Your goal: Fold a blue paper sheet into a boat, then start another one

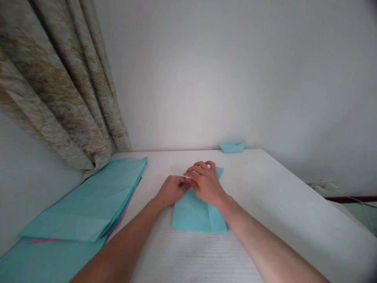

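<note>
A light-blue sheet of paper (191,216) lies on the white table in front of me, with crease lines across its near half. My left hand (172,191) is closed at its left side, thumb and fingers pinching the paper's edge. From the right, my right hand (206,182) reaches over the far half, fingers bent and thumb close to the left fingertips, gripping the paper there. One corner of the sheet shows beyond the right fingers. The fold between my hands is mostly hidden by the fingers.
A folded light-blue paper boat (232,147) stands at the table's back edge by the wall. On the left lies a stack of coloured paper (88,200), light blue on top. A patterned curtain (64,82) hangs behind it. The white table (279,220) ends in a slanting right edge.
</note>
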`<state>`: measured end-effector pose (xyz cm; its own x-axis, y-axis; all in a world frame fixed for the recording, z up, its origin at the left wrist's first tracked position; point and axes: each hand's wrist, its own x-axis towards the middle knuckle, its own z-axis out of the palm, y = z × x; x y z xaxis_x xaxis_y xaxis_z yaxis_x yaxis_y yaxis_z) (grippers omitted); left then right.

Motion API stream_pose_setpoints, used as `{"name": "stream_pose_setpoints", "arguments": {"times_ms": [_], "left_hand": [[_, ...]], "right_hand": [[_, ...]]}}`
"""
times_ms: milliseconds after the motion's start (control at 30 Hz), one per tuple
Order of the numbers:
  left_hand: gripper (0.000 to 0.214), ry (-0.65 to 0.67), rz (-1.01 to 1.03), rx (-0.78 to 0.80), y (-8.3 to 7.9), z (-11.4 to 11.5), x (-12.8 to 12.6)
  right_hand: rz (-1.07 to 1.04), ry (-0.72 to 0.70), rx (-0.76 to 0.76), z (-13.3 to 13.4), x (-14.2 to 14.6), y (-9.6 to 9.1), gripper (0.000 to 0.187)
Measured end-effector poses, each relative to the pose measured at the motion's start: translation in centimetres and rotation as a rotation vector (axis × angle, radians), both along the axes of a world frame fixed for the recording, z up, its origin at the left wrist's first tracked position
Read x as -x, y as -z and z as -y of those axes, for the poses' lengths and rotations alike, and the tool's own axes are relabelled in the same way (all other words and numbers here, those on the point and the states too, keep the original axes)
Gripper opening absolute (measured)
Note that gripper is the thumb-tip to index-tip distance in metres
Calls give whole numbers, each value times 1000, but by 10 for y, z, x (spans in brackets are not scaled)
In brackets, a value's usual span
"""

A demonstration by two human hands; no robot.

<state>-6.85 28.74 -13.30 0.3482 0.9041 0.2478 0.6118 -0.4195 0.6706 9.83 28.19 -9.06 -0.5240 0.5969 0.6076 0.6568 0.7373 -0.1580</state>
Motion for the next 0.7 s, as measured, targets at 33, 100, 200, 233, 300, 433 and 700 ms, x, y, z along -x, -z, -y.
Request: {"name": "stream_pose_setpoints", "arguments": {"times_ms": [33,100,200,233,300,433,700], "left_hand": [[28,-1,8,-12,0,1,0],[32,-29,17,-3,-2,2,-1],[34,-32,44,20,-5,3,-2],[33,-18,59,22,-6,3,-2],[30,-1,78,19,-7,3,-2],[32,-39,85,28,-7,1,0],[33,-84,72,67,-9,0,3]], "right_hand": [[72,-4,15,2,4,0,16],[140,27,44,1,6,1,15],[146,79,56,-6,2,4,18],[142,85,54,-8,0,5,19],[134,85,43,-10,-3,6,21],[97,119,8,-17,-13,7,23],[-14,297,-43,-38,-46,10,24]]}}
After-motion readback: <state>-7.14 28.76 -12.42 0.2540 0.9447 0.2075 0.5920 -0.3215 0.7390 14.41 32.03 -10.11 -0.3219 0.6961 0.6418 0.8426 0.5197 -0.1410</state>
